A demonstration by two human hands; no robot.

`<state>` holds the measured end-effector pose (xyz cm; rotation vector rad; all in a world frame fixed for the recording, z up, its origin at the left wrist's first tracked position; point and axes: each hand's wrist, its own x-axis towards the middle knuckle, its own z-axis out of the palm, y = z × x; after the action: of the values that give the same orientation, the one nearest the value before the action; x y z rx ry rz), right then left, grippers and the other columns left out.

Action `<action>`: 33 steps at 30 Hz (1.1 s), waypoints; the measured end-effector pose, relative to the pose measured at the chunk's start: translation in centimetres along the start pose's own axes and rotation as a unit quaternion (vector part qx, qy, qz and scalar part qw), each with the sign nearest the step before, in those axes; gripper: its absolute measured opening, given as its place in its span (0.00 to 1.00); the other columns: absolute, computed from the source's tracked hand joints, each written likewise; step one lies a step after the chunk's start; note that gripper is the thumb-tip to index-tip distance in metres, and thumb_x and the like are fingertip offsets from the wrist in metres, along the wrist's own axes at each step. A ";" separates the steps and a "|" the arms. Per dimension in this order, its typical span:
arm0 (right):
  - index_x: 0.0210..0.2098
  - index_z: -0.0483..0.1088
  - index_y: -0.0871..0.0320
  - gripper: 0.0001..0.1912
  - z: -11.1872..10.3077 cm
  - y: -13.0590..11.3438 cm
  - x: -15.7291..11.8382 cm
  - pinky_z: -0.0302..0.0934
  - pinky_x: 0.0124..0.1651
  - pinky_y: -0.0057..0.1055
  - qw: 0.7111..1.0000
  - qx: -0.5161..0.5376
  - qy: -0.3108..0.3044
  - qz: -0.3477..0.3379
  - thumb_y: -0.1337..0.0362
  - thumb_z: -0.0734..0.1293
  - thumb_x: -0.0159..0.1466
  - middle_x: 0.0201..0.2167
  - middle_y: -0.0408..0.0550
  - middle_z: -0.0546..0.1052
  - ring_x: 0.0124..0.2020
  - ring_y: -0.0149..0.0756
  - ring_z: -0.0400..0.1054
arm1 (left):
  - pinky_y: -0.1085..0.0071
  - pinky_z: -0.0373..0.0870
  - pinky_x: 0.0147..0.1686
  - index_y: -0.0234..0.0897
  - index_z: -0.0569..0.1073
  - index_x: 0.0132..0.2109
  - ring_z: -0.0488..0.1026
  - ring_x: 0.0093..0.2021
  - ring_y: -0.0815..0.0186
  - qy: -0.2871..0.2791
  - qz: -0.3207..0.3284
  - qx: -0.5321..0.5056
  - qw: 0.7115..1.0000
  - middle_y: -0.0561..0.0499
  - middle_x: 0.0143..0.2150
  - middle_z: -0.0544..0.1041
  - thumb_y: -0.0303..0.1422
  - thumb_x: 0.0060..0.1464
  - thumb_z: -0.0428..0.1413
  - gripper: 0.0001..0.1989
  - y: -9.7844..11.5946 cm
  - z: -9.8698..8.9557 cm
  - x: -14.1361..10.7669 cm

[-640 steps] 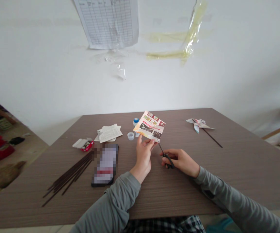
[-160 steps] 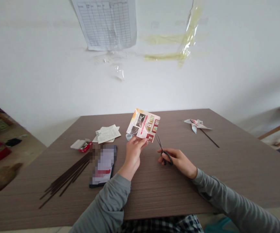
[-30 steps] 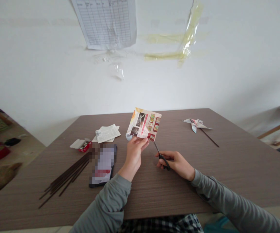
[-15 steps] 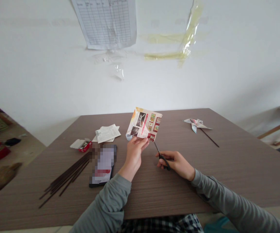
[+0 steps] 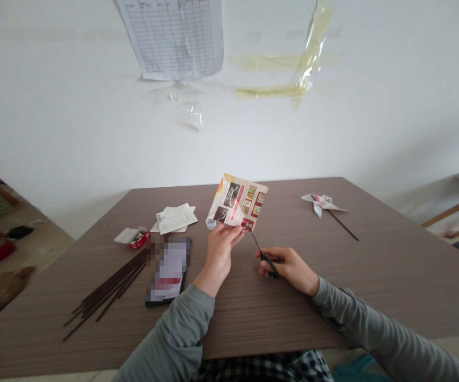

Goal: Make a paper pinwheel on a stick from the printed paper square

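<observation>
My left hand (image 5: 222, 249) pinches the lower edge of a printed sheet of paper (image 5: 240, 199), held up above the table and tilted. Its lower left corner curls over. Black-handled scissors (image 5: 268, 262) are gripped in my right hand (image 5: 291, 269), and their blades reach the sheet's lower right corner. How far the blades cut into the paper I cannot make out. On the table to the right lies a paper pinwheel (image 5: 321, 204) on a thin dark stick.
On the left of the brown table (image 5: 372, 286) are cut paper pieces (image 5: 176, 218), an opened small red box (image 5: 136, 238) with small items inside, several dark sticks (image 5: 108, 292) and a phone (image 5: 169, 270). A white wall (image 5: 277, 143) rises behind.
The sheet has tilted very slightly, its right edge shifting a little. Both hands keep their hold on the sheet and scissors, almost still.
</observation>
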<state>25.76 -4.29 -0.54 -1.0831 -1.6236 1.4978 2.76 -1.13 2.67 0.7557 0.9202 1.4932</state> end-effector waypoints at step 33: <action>0.58 0.89 0.57 0.43 0.1 0.3 0.0 0.81 0.49 0.45 1.000 0.003 0.007 -0.015 0.25 0.88 0.66 0.37 0.52 0.92 0.37 0.45 0.83 | 0.55 0.91 0.59 0.40 0.90 0.40 0.92 0.44 0.57 -0.007 -0.009 0.004 1.000 0.48 0.43 0.96 0.36 0.33 0.91 0.27 0.2 0.3 0.0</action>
<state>25.67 -4.32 -0.83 -1.0584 -1.6174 1.4711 2.88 -1.14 2.97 0.7605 0.9213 1.4671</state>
